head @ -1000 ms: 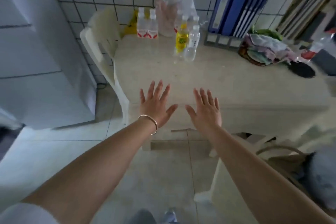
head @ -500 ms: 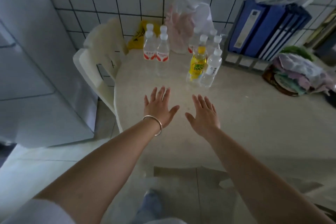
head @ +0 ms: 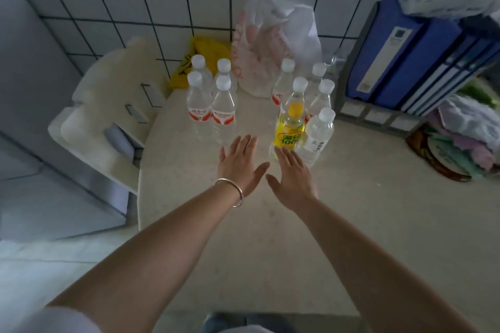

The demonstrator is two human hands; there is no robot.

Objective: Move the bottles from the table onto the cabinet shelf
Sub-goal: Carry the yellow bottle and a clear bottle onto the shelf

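Reach phase, first pick not yet made. Both hands extended over the table (head: 351,224), palms down, fingers straight and spread, nothing held. Left hand (head: 239,163), bracelet (head: 230,192) at the wrist, hovering short of the group of four clear bottles (head: 211,100) with red-and-white labels, standing upright in a tight square near the table's left rear corner. Right hand (head: 292,174) closer in: fingertips (head: 281,151) at or just shy of the base of the yellow bottle (head: 289,130); contact not determinable. Clear bottle with white label (head: 318,135) just beside the yellow one on its right, four more clear bottles (head: 300,94) crowded behind, all upright and capped. Plastic bag (head: 273,40) against the tiled wall behind the bottles; blue binders (head: 405,48) in a rack to the right; white chair (head: 108,116) at the table's left edge. Cabinet shelf not identifiable in view. Judged stage: outset, no bottle lifted. Next move judged to call for curling each hand round a front bottle, at mid-body, and lifting straight up; neighbours stand touching or nearly so, hence risk of toppling one if fingers push between them sideways.
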